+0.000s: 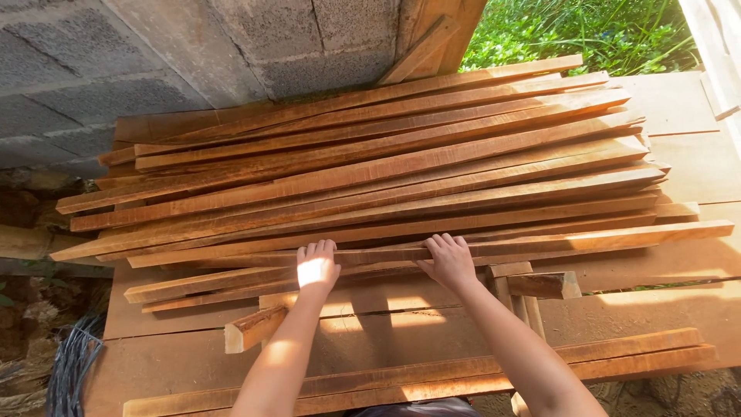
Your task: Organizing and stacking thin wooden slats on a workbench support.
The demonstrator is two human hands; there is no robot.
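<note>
Beside a grey block wall (154, 62), a person leans over a heap of long reddish-brown wooden slats (370, 170) piled on broad flat boards (679, 108). Both bare hands rest palm-down on the nearest slat (540, 241), which lies across the front edge of the heap and runs from lower left to upper right. The left hand (317, 266) catches a patch of sun, its fingers laid close together and curled over the slat's far edge. The right hand (448, 259) sits just beside it on the same slat, fingers likewise together and hooked over the wood; whether either thumb closes underneath cannot be told. Closer to the person, two more slats (633, 355) lie side by side on a lower board, and a short offcut block (253, 327) rests near the left forearm. Green grass (571, 31) shows beyond the pile.
</note>
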